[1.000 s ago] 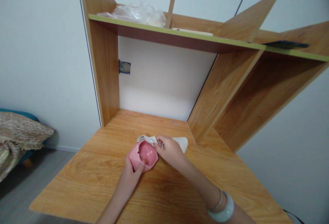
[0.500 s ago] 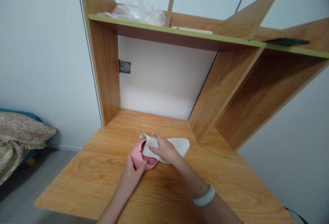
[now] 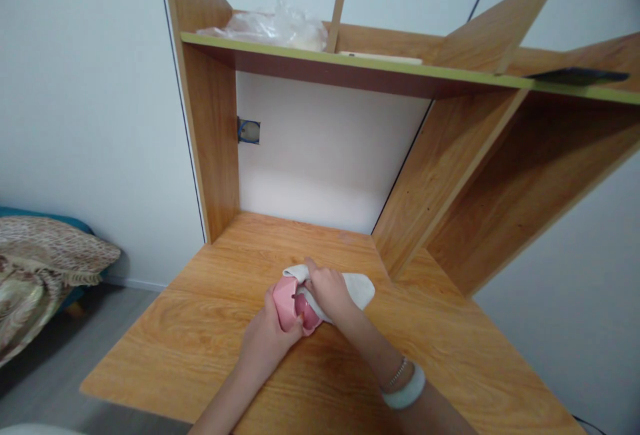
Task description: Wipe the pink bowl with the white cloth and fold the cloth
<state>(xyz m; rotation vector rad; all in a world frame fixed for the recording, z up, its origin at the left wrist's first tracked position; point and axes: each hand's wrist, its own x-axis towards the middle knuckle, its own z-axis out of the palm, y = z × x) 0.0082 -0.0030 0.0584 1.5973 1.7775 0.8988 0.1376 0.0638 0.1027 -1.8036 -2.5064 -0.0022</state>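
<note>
Low over the wooden desk (image 3: 200, 328), a small pink hollow container (image 3: 287, 300) is tilted with its opening toward the right; its exact kind is unclear. My left hand (image 3: 273, 328) grips it from the left, thumb at the near rim. A white cloth (image 3: 359, 288) is pinched in my right hand (image 3: 327, 288), with its folded end against the container's upper rim. The cloth's other end trails out to the right beyond my hand. My right fingertips are partly hidden by the cloth and the container's edge.
Above the desk runs a shelf (image 3: 310, 62) with a clear plastic bag (image 3: 273, 27) and a dark flat object (image 3: 577, 76). An upright wooden divider (image 3: 450, 182) stands at the right. A patterned blanket (image 3: 45, 255) lies at the far left.
My right hand has closed more tightly on the cloth and shifted at the container's opening. More of the pink interior shows. The whole view has shifted slightly.
</note>
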